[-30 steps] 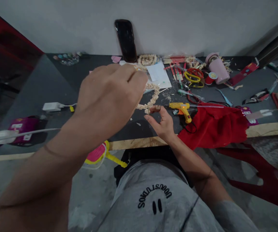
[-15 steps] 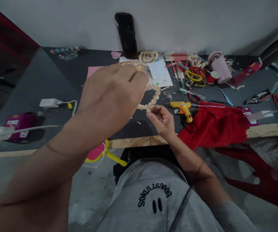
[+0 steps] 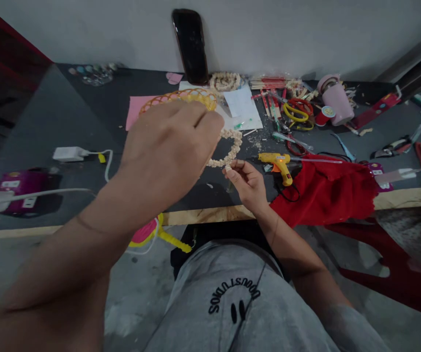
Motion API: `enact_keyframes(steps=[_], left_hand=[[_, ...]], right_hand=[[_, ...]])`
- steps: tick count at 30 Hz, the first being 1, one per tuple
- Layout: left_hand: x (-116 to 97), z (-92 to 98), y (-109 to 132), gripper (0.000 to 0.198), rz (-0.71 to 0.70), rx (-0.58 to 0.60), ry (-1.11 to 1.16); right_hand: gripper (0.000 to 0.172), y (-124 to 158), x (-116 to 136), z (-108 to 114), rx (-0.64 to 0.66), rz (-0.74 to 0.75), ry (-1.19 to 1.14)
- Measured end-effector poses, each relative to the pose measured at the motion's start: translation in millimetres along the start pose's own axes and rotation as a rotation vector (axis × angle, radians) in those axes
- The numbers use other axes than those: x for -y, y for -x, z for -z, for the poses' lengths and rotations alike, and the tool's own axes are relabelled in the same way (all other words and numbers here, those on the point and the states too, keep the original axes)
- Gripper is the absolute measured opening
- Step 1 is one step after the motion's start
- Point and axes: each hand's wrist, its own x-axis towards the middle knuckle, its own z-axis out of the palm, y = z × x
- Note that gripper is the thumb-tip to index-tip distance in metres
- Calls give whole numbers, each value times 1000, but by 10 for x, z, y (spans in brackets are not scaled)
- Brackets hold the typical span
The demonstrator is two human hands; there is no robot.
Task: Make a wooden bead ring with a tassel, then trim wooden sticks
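Note:
A ring of small cream, knobbly bead-like pieces is held above the dark table, its left part hidden by my left hand. My right hand pinches the ring's lower right edge between thumb and fingers. Raised close to the camera, my left hand is closed with the back of the hand facing up. Its fingertips are out of sight, so what they grip cannot be made out. A yellow glue gun with a small orange light lies just right of my right hand.
Red cloth hangs over the table's front edge. Behind are a leaning phone, white papers, an orange-yellow openwork piece, scissors, a red thread spool and a pink bottle. A purple power block sits left.
The view has shifted slightly, and more of the orange-yellow openwork piece shows behind my left hand. Both hands keep nearly the same pose around the bead-like ring.

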Motion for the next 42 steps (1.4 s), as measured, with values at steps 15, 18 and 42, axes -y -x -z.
enact_keyframes(steps=[15,18,42], left_hand=[[128,-241,92,30,36,0,-95],[225,-390,70,28,51,7,-5],[588,-1571,-26,23,109,308,269]], right_hand=[[42,8,-92,-6,-65,-47,-10],[44,60,-104,41,-56,-108,8],[15,328,-46,358,239,112,1190]])
